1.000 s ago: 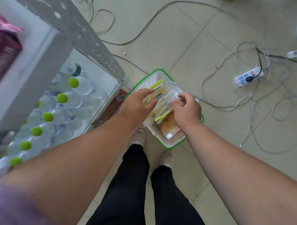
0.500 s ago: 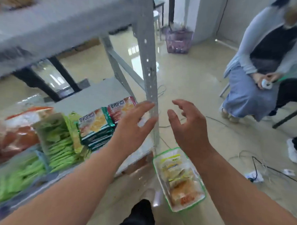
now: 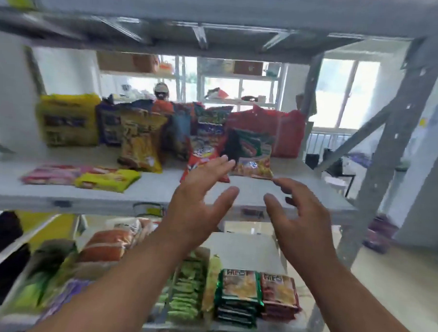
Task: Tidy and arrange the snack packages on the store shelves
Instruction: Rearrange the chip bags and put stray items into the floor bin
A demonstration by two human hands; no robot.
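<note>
Both my hands are raised, empty, in front of the middle shelf [image 3: 312, 192]. My left hand [image 3: 199, 197] has spread fingers just in front of a red snack bag [image 3: 200, 160]. My right hand [image 3: 296, 214] is held with loosely bent fingers a little right of it, below a green and orange snack bag [image 3: 253, 154]. Behind stand a yellow bag [image 3: 67, 119], a yellow chips bag [image 3: 138, 139] and a big red bag [image 3: 277, 130]. Flat pink [image 3: 49, 174] and yellow packets [image 3: 107, 179] lie at the front left. The picture is blurred.
The lower shelf holds green packet stacks [image 3: 240, 294], red packet stacks [image 3: 278, 296], light green packs [image 3: 187, 290] and orange bags [image 3: 106, 246]. A grey upright post [image 3: 394, 138] stands on the right. An upper shelf [image 3: 218, 40] hangs overhead. The tiled floor [image 3: 396, 286] lies to the right.
My view has swung up from the basket on the floor to the middle shelf. Both hands left the basket's packages and rose empty to shelf height.
</note>
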